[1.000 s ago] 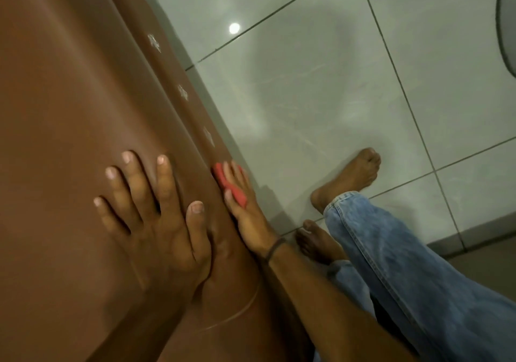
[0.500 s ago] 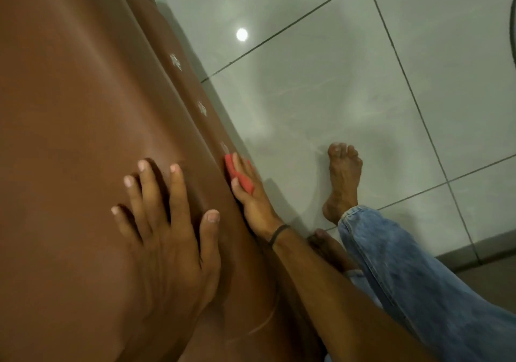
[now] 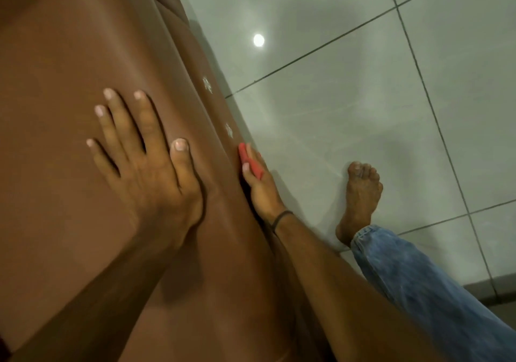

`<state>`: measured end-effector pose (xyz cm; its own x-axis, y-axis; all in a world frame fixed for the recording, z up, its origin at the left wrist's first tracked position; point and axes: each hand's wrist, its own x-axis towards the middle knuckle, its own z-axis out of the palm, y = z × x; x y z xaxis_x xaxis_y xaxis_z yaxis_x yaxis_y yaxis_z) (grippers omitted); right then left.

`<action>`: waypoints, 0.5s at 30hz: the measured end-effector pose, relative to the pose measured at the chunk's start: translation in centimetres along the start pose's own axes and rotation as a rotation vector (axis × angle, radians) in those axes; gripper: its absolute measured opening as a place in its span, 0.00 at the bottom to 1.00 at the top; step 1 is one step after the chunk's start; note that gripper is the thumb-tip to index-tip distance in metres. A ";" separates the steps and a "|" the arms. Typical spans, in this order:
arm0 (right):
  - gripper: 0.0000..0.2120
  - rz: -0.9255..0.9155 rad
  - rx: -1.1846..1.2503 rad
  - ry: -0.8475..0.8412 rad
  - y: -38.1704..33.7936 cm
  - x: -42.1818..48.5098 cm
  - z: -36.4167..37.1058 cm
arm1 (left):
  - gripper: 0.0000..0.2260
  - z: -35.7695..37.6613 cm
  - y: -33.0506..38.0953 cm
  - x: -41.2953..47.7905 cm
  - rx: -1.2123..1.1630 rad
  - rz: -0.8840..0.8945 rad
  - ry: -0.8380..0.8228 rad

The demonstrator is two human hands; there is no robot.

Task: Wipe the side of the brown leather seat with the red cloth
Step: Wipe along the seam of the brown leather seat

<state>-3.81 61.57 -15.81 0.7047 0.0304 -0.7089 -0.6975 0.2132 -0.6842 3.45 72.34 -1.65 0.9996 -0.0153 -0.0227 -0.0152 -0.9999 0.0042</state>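
Note:
The brown leather seat (image 3: 69,54) fills the left half of the view, its side face falling away along the right edge toward the floor. My left hand (image 3: 142,163) lies flat on the seat's top with fingers spread, holding nothing. My right hand (image 3: 262,188) presses a folded red cloth (image 3: 250,160) against the seat's side, just below two pale smudges (image 3: 229,130) on the leather. Most of the cloth is hidden behind my fingers.
Pale glossy floor tiles (image 3: 349,110) with dark grout lines lie to the right, reflecting a ceiling light (image 3: 258,40). My bare foot (image 3: 360,194) and blue-jeaned leg (image 3: 418,291) stand on the floor close to the seat's side.
My right hand and the red cloth have slid up along the seat's side toward the pale smudges. My left hand shifted forward on the top. My foot has stepped and turned.

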 end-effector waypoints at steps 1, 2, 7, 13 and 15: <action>0.25 -0.064 -0.014 -0.035 0.4 -1.6 -0.1 | 0.31 -0.1 0.0 0.0 0.012 -0.002 -0.006; 0.24 -0.106 -0.028 -0.055 1.4 -3.9 -0.5 | 0.31 -0.1 0.0 -0.1 0.019 0.002 -0.016; 0.24 0.151 0.098 0.007 5.9 -8.7 -2.4 | 0.31 -0.5 0.4 -0.1 0.071 0.001 -0.045; 0.25 0.109 0.042 0.032 -1.7 3.8 0.1 | 0.31 -0.1 0.2 -0.1 0.099 0.009 -0.047; 0.28 -0.035 -0.010 -0.029 -2.7 2.6 0.8 | 0.31 -0.2 0.2 -0.2 0.113 0.003 -0.072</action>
<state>-0.04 61.90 -15.67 0.7320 0.0511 -0.6793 -0.6735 0.2045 -0.7103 3.27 72.17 -1.47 0.9955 -0.0148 -0.0941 -0.0250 -0.9938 -0.1081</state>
